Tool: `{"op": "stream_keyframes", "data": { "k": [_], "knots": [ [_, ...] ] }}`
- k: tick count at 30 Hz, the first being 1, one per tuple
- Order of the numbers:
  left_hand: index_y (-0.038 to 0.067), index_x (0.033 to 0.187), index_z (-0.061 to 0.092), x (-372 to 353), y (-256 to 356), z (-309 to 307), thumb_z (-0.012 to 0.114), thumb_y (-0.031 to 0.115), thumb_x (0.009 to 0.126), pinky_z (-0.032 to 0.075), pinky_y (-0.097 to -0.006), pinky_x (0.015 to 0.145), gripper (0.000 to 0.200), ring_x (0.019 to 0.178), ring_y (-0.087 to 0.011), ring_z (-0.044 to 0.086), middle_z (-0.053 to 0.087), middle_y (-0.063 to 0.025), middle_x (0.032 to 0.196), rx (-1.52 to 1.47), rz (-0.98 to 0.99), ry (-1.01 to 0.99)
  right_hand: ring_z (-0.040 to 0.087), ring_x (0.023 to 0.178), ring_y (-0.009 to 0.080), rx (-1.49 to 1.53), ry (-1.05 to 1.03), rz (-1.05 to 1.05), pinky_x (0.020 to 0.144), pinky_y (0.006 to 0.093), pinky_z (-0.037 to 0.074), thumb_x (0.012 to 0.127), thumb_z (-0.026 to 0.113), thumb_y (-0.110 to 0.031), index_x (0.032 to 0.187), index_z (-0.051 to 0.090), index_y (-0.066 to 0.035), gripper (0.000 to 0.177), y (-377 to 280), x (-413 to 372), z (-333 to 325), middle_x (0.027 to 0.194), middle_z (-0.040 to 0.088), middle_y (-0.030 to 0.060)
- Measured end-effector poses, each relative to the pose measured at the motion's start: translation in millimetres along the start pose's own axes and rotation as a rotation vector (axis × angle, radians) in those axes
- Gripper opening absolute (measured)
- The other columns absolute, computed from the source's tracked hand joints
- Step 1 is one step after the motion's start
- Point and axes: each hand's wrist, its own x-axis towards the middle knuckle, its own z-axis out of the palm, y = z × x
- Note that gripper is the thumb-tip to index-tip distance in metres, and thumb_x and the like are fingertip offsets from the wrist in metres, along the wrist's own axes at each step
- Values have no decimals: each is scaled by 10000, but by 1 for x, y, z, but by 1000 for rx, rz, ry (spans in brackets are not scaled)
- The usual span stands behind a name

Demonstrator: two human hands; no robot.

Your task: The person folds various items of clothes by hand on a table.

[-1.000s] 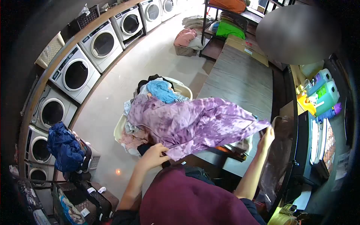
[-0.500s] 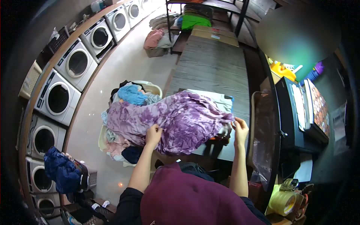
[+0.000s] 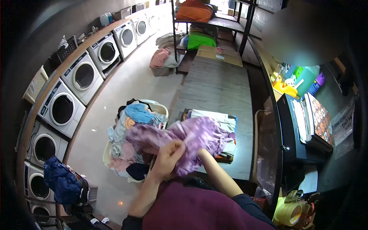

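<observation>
A purple and white tie-dye garment (image 3: pixel 203 134) hangs bunched in front of me, partly blurred; its exact kind does not show. My left hand (image 3: pixel 168 158) is closed on its near edge, fingers pinched together. My right hand (image 3: pixel 202 154) reaches into or under the fabric, so its fingers are hidden and only the wrist shows. Beneath the garment, a stack of folded clothes (image 3: pixel 227 122) lies on the grey wood-grain table (image 3: pixel 218 82). To the left, the garment's far end hangs over a white laundry basket (image 3: pixel 163 108) heaped with blue, pink and dark clothes.
Front-loading washers (image 3: pixel 63 108) line the left wall. A dark blue bundle (image 3: pixel 63 180) tops a basket at lower left. A flat cardboard piece (image 3: pixel 220 55) lies at the table's far end, beside a rack (image 3: pixel 230 23). Tape rolls (image 3: pixel 289 212) sit at lower right.
The garment was spread wide between both hands and is now gathered closer to me. My right hand moved left from its right end into the fabric. The view tilted up slightly.
</observation>
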Motion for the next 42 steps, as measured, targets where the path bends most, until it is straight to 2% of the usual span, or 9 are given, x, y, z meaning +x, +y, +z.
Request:
{"op": "stream_keyframes", "data": {
  "k": [5,10,12,14,16,23,28,34,42],
  "knots": [
    [27,1025,578,-81,15,-132,630,72,905,425,-212,702,138,794,-95,522,563,5,868,-430,59,394,577,1015,236,-539,191,519,935,347,463,914,560,-215,1165,565,12,339,92,6,-2,1142,604,149],
    [48,1021,578,-92,-33,-215,637,102,903,436,-230,654,143,725,-111,512,557,-4,800,708,125,901,581,1009,237,-386,224,591,926,347,469,916,560,-212,1158,572,10,329,75,22,5,1139,608,147],
    [59,1047,615,-80,-64,-171,636,106,905,487,-267,730,151,803,-100,582,624,-13,848,206,-39,326,583,1007,237,-102,217,396,923,347,471,917,561,-211,1156,575,10,326,29,45,17,1138,609,146],
    [23,1128,632,-47,-39,-96,610,163,914,492,-315,834,256,914,-183,642,684,-118,1045,460,-85,-342,585,1005,237,212,124,280,920,347,473,918,561,-211,1153,577,9,322,-20,67,32,1137,610,145],
    [17,1195,611,-21,-94,-68,618,210,910,487,-340,900,345,965,-229,645,669,-176,1126,498,-206,-412,587,1002,237,459,83,235,917,347,476,919,561,-210,1150,580,8,318,-59,89,41,1136,612,144],
    [31,1208,602,98,-189,-217,568,302,935,467,-342,964,386,1172,-224,552,569,-145,1280,-699,-348,723,594,994,237,835,572,377,905,347,484,923,563,-206,1141,589,6,306,-50,89,-24,1132,616,140],
    [30,1201,604,63,-179,-248,573,295,933,467,-341,963,378,1160,-220,557,578,-141,1261,-484,-356,710,599,988,237,877,704,392,897,347,489,925,563,-204,1135,595,4,297,-39,71,-54,1129,619,138],
    [29,1193,606,14,-163,-163,578,286,931,467,-340,963,368,1146,-214,563,588,-136,1238,-168,-517,41,604,981,237,852,731,426,888,348,496,928,564,-201,1127,603,2,287,-35,41,-58,1126,623,135],
    [27,1182,610,19,-162,-228,586,275,927,467,-338,962,356,1127,-207,571,601,-130,1208,-438,-360,557,612,972,237,731,856,446,875,348,505,932,566,-197,1116,614,-1,274,-13,-15,-105,1121,629,131]
  ]
}}
